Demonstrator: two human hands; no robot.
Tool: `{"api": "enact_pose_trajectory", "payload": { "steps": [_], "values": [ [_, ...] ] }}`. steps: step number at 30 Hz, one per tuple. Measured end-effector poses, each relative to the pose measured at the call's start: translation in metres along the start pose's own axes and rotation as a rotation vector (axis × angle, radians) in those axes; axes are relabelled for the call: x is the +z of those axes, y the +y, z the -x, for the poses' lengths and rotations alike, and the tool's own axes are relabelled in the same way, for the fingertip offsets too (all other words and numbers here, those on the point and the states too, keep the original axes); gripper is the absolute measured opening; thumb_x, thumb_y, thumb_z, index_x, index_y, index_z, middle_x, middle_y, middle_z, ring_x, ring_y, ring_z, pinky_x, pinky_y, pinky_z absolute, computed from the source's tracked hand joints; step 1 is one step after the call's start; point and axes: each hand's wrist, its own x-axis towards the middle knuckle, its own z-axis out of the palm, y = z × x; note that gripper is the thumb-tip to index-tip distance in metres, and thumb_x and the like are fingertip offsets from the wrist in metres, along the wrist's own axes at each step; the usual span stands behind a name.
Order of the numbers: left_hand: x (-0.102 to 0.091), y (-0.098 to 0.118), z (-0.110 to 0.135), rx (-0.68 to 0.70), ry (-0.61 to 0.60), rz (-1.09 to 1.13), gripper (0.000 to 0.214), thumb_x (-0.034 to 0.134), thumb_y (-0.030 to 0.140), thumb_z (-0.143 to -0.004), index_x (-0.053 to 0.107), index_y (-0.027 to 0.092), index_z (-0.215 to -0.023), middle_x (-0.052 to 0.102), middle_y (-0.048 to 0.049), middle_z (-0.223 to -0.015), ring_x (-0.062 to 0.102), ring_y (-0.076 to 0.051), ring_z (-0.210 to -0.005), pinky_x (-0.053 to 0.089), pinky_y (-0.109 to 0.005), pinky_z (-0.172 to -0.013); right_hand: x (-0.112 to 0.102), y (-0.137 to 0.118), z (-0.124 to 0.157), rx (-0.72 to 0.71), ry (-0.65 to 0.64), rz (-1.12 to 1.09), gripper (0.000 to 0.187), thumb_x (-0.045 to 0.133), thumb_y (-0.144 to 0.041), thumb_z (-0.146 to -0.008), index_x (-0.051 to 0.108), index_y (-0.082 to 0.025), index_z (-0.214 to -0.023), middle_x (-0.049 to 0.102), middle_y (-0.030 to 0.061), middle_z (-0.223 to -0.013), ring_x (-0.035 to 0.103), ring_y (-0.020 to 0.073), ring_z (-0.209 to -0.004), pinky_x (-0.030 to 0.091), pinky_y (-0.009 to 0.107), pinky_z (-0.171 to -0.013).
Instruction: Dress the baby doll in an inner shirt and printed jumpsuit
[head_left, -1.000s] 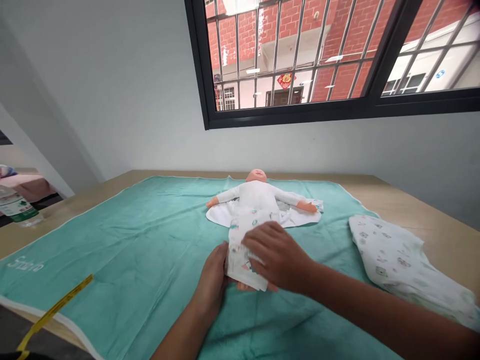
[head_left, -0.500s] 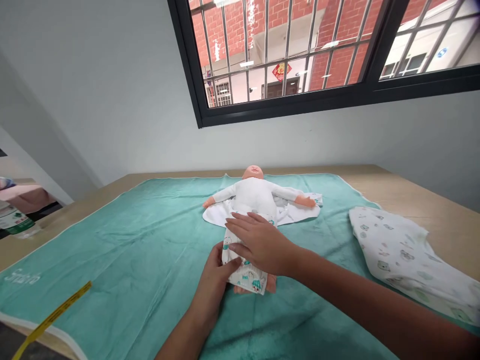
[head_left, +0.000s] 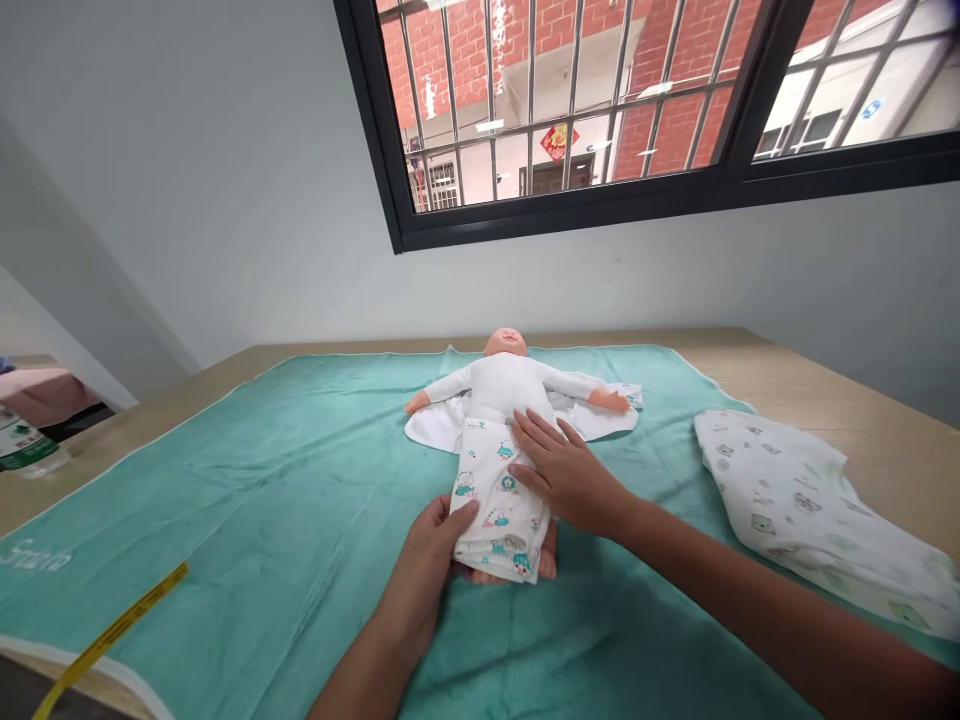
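Your right hand (head_left: 574,482) has shifted from across the middle of the printed cloth (head_left: 495,475) to its right side since half a second ago, exposing more of the print. That hand is laid flat, fingers extended, fingertips near the waist of the doll (head_left: 506,385). Your left hand (head_left: 424,550) pinches the cloth's left edge, thumb on top, fingers partly hidden. The printed cloth covers the doll's legs; the feet show past its near edge. You have the doll lying face-up, arms outstretched over white fabric (head_left: 435,425), on a green towel (head_left: 300,480) spread over the counter (head_left: 810,370). Patterned fabric (head_left: 795,500) lies bunched at your right.
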Motion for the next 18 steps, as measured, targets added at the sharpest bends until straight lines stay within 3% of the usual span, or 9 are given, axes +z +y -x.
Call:
{"api": "enact_pose_trajectory", "payload": {
  "steps": [2, 5, 10, 13, 16, 18],
  "values": [
    [-0.001, 0.000, 0.000, -0.007, -0.033, -0.012, 0.038, 0.067, 0.043, -0.080, 0.066, 0.010, -0.099, 0.070, -0.0075, -0.077, 0.058, -0.014, -0.058, 0.040, -0.024, -0.049, 0.004, -0.002, 0.015, 0.085, 0.074, -0.069, 0.053, 0.031, -0.045, -0.100, 0.035, -0.019, -0.147, 0.029, 0.0090, -0.156, 0.021, 0.0251, -0.146, 0.025, 0.054, -0.116],
    [-0.005, 0.001, 0.001, 0.041, 0.002, 0.085, 0.032, 0.069, 0.037, -0.079, 0.067, 0.010, -0.097, 0.073, -0.0096, -0.084, 0.063, -0.016, -0.063, 0.044, -0.024, -0.053, 0.008, -0.004, 0.044, 0.139, 0.186, -0.180, 0.044, 0.036, -0.038, -0.100, 0.040, -0.025, -0.142, 0.031, 0.0053, -0.156, 0.023, 0.0231, -0.145, 0.030, 0.048, -0.115],
    [-0.029, 0.029, -0.001, 0.068, 0.113, 0.300, 0.030, 0.064, 0.025, -0.081, 0.066, 0.006, -0.105, 0.073, -0.0147, -0.097, 0.069, -0.022, -0.077, 0.055, -0.029, -0.066, 0.008, -0.003, 0.071, 0.072, 0.162, -0.269, 0.037, 0.044, -0.031, -0.097, 0.044, -0.032, -0.134, 0.038, 0.0022, -0.152, 0.033, 0.0235, -0.141, 0.039, 0.046, -0.111],
    [-0.059, 0.067, -0.004, 0.159, 0.161, 0.297, 0.028, 0.059, 0.017, -0.081, 0.064, 0.006, -0.107, 0.073, -0.0145, -0.096, 0.070, -0.022, -0.075, 0.057, -0.030, -0.065, 0.009, -0.003, 0.070, 0.059, 0.155, -0.292, 0.035, 0.044, -0.030, -0.096, 0.045, -0.031, -0.131, 0.041, 0.0037, -0.149, 0.036, 0.0244, -0.138, 0.040, 0.048, -0.109],
    [-0.106, 0.103, -0.002, 0.271, 0.231, 0.163, 0.028, 0.059, 0.014, -0.079, 0.063, 0.008, -0.106, 0.072, -0.0121, -0.097, 0.069, -0.019, -0.075, 0.057, -0.028, -0.065, 0.012, -0.002, 0.069, 0.065, 0.147, -0.340, 0.033, 0.043, -0.031, -0.097, 0.046, -0.030, -0.129, 0.043, 0.0048, -0.146, 0.039, 0.0241, -0.135, 0.040, 0.047, -0.109],
    [-0.149, 0.116, 0.002, 0.178, 0.343, -0.091, 0.025, 0.063, 0.017, -0.076, 0.064, 0.010, -0.100, 0.073, -0.0093, -0.089, 0.068, -0.018, -0.071, 0.056, -0.028, -0.064, 0.013, -0.001, 0.069, 0.094, 0.148, -0.382, 0.031, 0.044, -0.032, -0.097, 0.047, -0.030, -0.127, 0.044, 0.0050, -0.144, 0.041, 0.0238, -0.133, 0.041, 0.047, -0.108]
  ]
}}
